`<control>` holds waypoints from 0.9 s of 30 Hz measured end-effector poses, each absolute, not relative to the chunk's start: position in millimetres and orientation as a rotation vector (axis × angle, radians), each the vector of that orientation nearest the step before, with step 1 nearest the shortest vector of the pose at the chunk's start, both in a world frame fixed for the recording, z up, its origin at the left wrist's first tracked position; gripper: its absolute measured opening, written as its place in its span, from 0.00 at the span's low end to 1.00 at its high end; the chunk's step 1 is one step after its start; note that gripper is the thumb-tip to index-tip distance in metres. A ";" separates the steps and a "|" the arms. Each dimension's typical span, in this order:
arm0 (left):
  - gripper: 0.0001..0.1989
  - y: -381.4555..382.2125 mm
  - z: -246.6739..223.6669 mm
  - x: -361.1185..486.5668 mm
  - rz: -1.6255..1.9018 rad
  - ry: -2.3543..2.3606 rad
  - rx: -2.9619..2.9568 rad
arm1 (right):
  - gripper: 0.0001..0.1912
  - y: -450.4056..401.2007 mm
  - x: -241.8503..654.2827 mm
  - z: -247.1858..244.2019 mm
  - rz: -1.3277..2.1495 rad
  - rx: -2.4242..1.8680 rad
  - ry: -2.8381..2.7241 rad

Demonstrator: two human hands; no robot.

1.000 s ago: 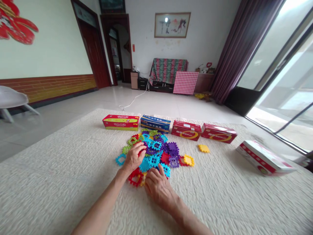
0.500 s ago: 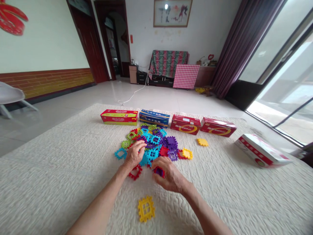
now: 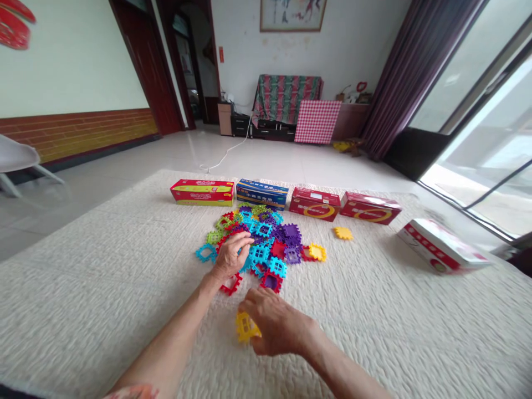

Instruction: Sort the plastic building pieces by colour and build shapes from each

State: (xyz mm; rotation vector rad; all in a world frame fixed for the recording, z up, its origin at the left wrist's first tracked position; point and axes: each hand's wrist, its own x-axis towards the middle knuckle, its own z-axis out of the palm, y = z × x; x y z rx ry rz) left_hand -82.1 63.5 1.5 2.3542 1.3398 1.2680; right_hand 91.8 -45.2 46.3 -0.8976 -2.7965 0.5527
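Observation:
A heap of interlocking plastic building tiles (image 3: 260,254) in blue, purple, red and green lies on the quilted cover. My left hand (image 3: 231,254) is over the heap's left side, fingers loosely bent and thumb apart, with nothing visible in it. Nearer to me, my right hand (image 3: 276,321) has its fingers and thumb around the right edge of a yellow window-shaped tile (image 3: 245,328). Part of that tile is hidden by the fingers. Between the hands and the heap lie a red tile frame (image 3: 231,284) and a red tile with a purple middle (image 3: 271,282).
Behind the heap stand a red-and-green box (image 3: 202,192), a blue box (image 3: 261,194) and two dark red boxes (image 3: 315,204). A white-and-red box (image 3: 443,246) is at the right. One loose yellow tile (image 3: 343,233) lies right of the heap, on the pale quilted cover (image 3: 103,266).
My right hand has moved from the heap's front edge towards me and taken hold of the yellow window tile. That tile has shifted slightly forward. My left hand stays over the heap.

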 end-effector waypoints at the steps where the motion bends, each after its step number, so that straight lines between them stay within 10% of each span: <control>1: 0.13 61.3 4.0 -80.2 1.226 1.307 2.368 | 0.22 -40.7 97.5 49.4 0.592 -0.898 -2.741; 13: 0.26 21.5 9.7 -30.5 0.554 0.883 2.783 | 0.17 55.0 264.6 10.3 -0.071 -1.628 -1.931; 27: 0.27 69.1 23.8 -21.1 0.809 1.133 2.772 | 0.19 61.8 191.1 -21.0 0.098 -1.286 -2.042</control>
